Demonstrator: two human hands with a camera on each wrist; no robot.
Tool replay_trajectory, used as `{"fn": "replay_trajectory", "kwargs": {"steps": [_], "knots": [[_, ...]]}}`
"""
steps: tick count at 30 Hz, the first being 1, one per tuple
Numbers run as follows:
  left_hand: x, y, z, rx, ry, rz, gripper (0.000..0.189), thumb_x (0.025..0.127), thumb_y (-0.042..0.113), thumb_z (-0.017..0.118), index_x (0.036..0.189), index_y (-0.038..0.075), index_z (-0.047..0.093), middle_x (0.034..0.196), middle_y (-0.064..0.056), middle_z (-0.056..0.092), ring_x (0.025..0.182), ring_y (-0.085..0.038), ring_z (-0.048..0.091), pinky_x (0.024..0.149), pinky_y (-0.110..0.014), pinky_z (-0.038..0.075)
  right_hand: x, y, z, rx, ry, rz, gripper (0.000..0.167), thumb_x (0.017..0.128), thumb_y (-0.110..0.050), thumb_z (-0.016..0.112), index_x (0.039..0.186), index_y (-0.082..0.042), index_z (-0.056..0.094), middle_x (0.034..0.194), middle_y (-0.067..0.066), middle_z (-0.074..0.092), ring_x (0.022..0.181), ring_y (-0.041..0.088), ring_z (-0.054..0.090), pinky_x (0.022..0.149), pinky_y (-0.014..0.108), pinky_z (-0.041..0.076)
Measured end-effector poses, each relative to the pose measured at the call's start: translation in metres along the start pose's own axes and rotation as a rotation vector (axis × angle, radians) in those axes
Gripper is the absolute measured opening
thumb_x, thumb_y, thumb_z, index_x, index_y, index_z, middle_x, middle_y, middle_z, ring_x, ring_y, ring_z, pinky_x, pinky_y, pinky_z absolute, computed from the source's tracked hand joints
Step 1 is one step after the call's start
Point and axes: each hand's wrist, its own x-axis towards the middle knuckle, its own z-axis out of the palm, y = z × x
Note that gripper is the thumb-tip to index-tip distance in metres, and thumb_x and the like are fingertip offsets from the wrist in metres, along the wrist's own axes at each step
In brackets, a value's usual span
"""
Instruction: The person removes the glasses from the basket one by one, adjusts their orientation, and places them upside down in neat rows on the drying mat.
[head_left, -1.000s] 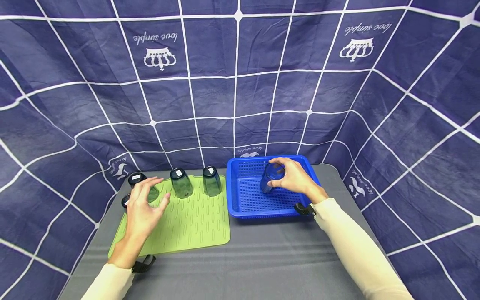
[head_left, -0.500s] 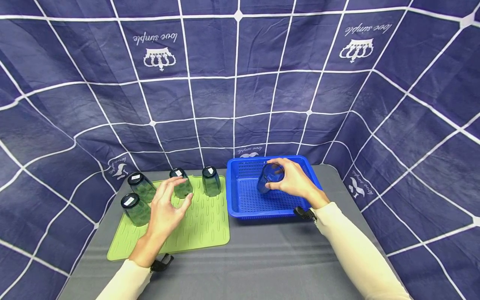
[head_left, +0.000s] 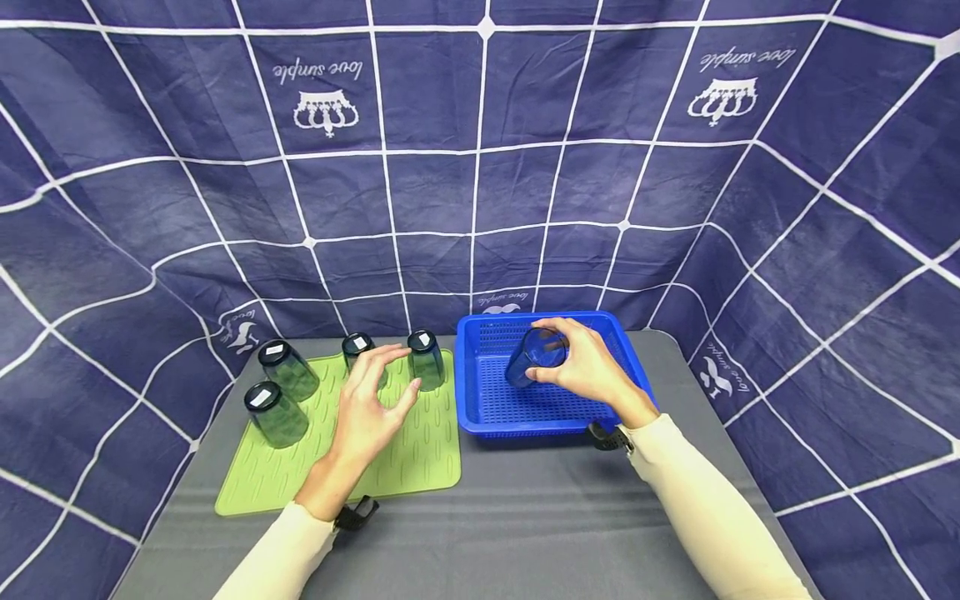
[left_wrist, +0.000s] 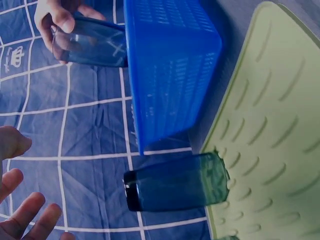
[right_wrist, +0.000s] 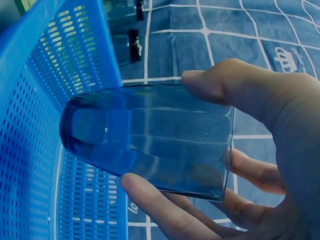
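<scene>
My right hand (head_left: 592, 367) grips a blue-tinted drinking glass (right_wrist: 155, 135) by its upper part, thumb on one side and fingers on the other. Its mouth faces up, and the thick base tilts left inside the blue basket (head_left: 468, 417). My left hand (head_left: 367, 417) hovers above the green mat (head_left: 405, 467), fingers spread and nothing between them. Just past its fingertips stands an upside-down glass (head_left: 426, 367) at the mat's back right. Another glass (head_left: 358, 343) is partly hidden behind the left hand. Two more upside-down glasses, the rear one (head_left: 288, 375) and the front one (head_left: 279, 421), stand at the mat's left.
The basket sits right beside the mat on a grey tabletop (head_left: 525, 517). Behind and at both sides hangs a navy cloth (head_left: 420, 200) with white grid lines. White labels are stuck on the bases of the upturned glasses.
My left hand has moved right across the mat, from the left-hand glasses towards the back-right one. My right hand has tilted its glass further, the base swinging left.
</scene>
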Motion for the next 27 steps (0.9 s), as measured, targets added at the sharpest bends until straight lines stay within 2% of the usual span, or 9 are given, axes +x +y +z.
{"fn": "replay_trajectory", "kwargs": {"steps": [5,11,12,15,18,19,22,27], "knots": [[0.003,0.006,0.01,-0.013,-0.011,0.003,0.05,0.094,0.008,0.093,0.142,0.01,0.079,0.146,-0.015,0.077,0.137,-0.041,0.075,0.117,-0.056,0.056,-0.002,-0.002,0.002,0.034,0.018,0.014,0.079,0.083,-0.03,0.107,0.153,-0.014,0.073,0.146,0.013,0.08,0.121,0.034,0.086,0.103,0.056,0.07],[0.004,0.007,0.018,-0.062,0.013,0.037,0.046,0.097,0.017,0.09,0.143,0.016,0.08,0.143,-0.011,0.078,0.135,-0.036,0.075,0.114,-0.056,0.059,-0.003,-0.007,0.006,0.071,0.037,0.03,0.079,0.083,-0.031,0.107,0.153,-0.013,0.073,0.146,0.012,0.08,0.12,0.033,0.086,0.101,0.056,0.07],[0.001,-0.007,0.028,-0.104,0.037,0.057,0.045,0.1,0.023,0.089,0.144,0.018,0.079,0.145,-0.008,0.078,0.137,-0.033,0.075,0.117,-0.052,0.06,-0.004,-0.008,0.006,0.078,0.039,0.032,0.079,0.083,-0.03,0.107,0.152,-0.014,0.073,0.146,0.011,0.08,0.119,0.033,0.087,0.101,0.056,0.07],[0.001,-0.009,0.031,-0.122,0.053,0.069,0.045,0.101,0.026,0.088,0.145,0.021,0.079,0.144,-0.008,0.077,0.137,-0.031,0.074,0.119,-0.05,0.059,-0.004,-0.011,0.007,0.095,0.044,0.034,0.079,0.083,-0.03,0.107,0.152,-0.014,0.073,0.147,0.011,0.08,0.119,0.033,0.087,0.101,0.056,0.07],[0.0,-0.008,0.031,-0.12,0.039,0.044,0.045,0.101,0.023,0.088,0.144,0.019,0.079,0.145,-0.011,0.077,0.138,-0.034,0.074,0.119,-0.053,0.058,-0.004,-0.013,0.007,0.107,0.046,0.033,0.079,0.083,-0.029,0.108,0.152,-0.014,0.073,0.148,0.01,0.079,0.119,0.033,0.087,0.102,0.056,0.07],[0.002,0.005,0.022,-0.083,0.016,0.021,0.046,0.098,0.018,0.089,0.143,0.017,0.079,0.144,-0.014,0.077,0.136,-0.037,0.075,0.116,-0.057,0.058,-0.005,-0.014,0.007,0.109,0.048,0.033,0.079,0.083,-0.029,0.108,0.152,-0.014,0.073,0.148,0.01,0.079,0.119,0.033,0.087,0.102,0.056,0.07],[0.002,0.007,0.022,-0.068,-0.011,-0.013,0.048,0.096,0.012,0.091,0.143,0.013,0.079,0.146,-0.013,0.077,0.138,-0.04,0.074,0.117,-0.059,0.056,-0.006,-0.016,0.008,0.111,0.054,0.032,0.079,0.082,-0.029,0.108,0.152,-0.015,0.074,0.148,0.01,0.08,0.12,0.033,0.087,0.102,0.056,0.07],[0.003,0.009,0.021,-0.062,-0.036,-0.035,0.049,0.095,0.01,0.093,0.142,0.013,0.079,0.146,-0.012,0.077,0.14,-0.037,0.073,0.122,-0.053,0.056,-0.007,-0.019,0.01,0.11,0.062,0.037,0.078,0.082,-0.03,0.108,0.151,-0.017,0.074,0.145,0.008,0.081,0.119,0.031,0.086,0.103,0.055,0.07]]}}
